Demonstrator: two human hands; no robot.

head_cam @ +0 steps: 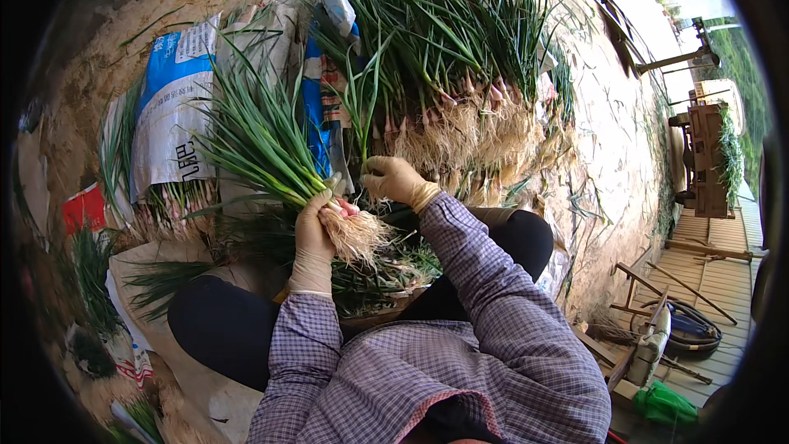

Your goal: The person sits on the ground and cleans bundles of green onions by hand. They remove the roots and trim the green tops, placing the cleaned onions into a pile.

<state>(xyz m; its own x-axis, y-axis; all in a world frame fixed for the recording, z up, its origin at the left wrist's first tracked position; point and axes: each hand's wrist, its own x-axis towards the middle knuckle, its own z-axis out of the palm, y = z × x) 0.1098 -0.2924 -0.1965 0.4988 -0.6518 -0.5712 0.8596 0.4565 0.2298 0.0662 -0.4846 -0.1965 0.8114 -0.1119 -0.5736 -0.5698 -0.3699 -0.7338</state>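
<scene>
My left hand (315, 231), in a pale rubber glove, grips a bunch of green garlic plants (271, 154) just above their pinkish bulbs; the leaves fan up and left, and the pale roots hang to the right. My right hand (391, 180), gloved alike, pinches a single green garlic plant (362, 105) low on its stem, leaves upward. Beyond it lies a large pile of green garlic (444, 31), its roots towards me. More loose plants (376, 277) lie between my knees, partly hidden by my arms and the bunch.
A printed white and blue woven sack (175, 105) covers more garlic at the left. A red packet (84, 209) and further bundles (92, 277) lie at the far left. At the right stand a cart with greens (709, 160), a coiled black hose (693, 330) and a green plastic bag (666, 404).
</scene>
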